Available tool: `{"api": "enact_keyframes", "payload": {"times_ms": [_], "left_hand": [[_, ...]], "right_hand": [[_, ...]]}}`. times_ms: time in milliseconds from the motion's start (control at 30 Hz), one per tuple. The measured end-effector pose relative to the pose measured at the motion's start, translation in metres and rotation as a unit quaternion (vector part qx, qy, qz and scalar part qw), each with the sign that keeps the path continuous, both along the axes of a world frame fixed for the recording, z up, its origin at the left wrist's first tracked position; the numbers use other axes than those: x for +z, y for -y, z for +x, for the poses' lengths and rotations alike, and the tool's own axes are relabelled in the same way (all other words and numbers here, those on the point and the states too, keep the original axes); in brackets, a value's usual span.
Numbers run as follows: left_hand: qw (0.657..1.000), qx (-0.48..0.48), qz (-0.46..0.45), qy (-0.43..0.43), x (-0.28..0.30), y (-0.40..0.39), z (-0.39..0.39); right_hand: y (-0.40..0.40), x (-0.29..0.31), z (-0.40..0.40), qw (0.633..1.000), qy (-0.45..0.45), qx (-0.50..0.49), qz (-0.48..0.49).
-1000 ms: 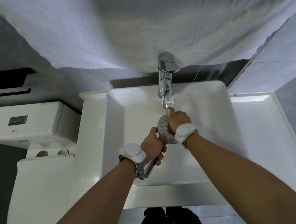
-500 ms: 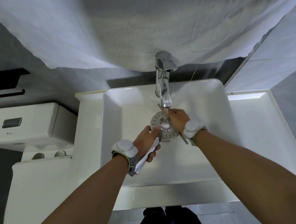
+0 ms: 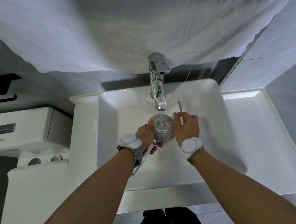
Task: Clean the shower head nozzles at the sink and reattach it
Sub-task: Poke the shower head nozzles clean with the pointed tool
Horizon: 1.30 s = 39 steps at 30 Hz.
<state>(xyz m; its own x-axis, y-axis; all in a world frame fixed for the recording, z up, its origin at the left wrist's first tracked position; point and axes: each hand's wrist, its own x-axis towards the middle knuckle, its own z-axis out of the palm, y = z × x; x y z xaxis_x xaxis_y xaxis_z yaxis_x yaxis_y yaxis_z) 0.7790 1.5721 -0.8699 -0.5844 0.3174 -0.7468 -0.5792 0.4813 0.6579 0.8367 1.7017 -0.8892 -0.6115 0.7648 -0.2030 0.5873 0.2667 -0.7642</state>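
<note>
A round chrome shower head (image 3: pixel 162 128) faces up in the white sink (image 3: pixel 207 139), directly under the chrome tap (image 3: pixel 157 86). A thin stream of water falls onto its centre. My left hand (image 3: pixel 146 138) grips the shower head's handle, which runs down and left under my wrist. My right hand (image 3: pixel 186 128) sits just right of the disc and holds a small brush (image 3: pixel 180 112) whose thin stem points up past my fingers. The brush tip is clear of the nozzles.
A white toilet with its cistern (image 3: pixel 22 131) stands left of the vanity. A white towel (image 3: pixel 137 25) hangs over the wall above the tap. A flat white ledge (image 3: pixel 271 129) lies right of the basin. A black holder (image 3: pixel 0 94) is on the left wall.
My right hand has come off the shower head face and moved right, with the brush now sticking up. The disc's whole face has turned up into view under the stream.
</note>
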Motion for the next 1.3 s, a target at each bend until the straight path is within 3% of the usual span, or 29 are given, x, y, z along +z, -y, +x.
{"api": "enact_keyframes", "payload": {"times_ms": [67,133,233,333,467,567,700,800,933,1033,1167,1300], "left_hand": [[1.000,0.009,0.005,0.028,0.004,0.002,-0.002],[0.997,0.007,-0.001,0.082,0.009,0.004,-0.006],[0.990,0.030,-0.002,0.141,0.014,0.004,-0.006],[0.987,0.047,0.022,0.153,0.013,0.003,-0.005],[0.986,0.055,0.037,0.152,0.007,0.005,-0.006],[0.986,0.054,0.035,0.152,0.005,0.002,-0.006],[0.989,0.046,0.049,0.135,0.001,0.000,-0.004],[0.995,0.070,0.032,0.061,-0.006,0.001,-0.002],[0.996,0.085,0.040,-0.007,-0.013,-0.001,-0.002],[0.995,0.093,0.047,0.009,-0.013,-0.003,0.000],[0.986,0.141,0.084,0.040,-0.006,-0.006,0.000],[0.989,0.119,0.069,0.054,0.001,-0.003,0.004]], "right_hand": [[-0.014,0.000,0.006,0.996,0.014,0.067,0.059],[-0.023,0.000,0.012,0.973,0.024,0.200,0.114],[-0.019,-0.004,0.014,0.889,0.011,0.412,0.198],[-0.024,-0.006,0.006,0.803,0.047,0.559,0.201],[-0.032,-0.009,0.003,0.809,0.076,0.545,0.206],[-0.028,-0.014,0.007,0.783,0.042,0.580,0.221],[-0.032,-0.016,0.009,0.824,0.037,0.521,0.220],[-0.030,-0.017,0.013,0.800,0.020,0.556,0.227],[-0.041,-0.014,0.027,0.804,0.008,0.553,0.216],[-0.031,-0.016,0.037,0.770,0.005,0.595,0.228],[-0.034,-0.015,0.032,0.810,0.001,0.543,0.223],[-0.032,-0.018,0.034,0.801,0.013,0.548,0.241]]}}
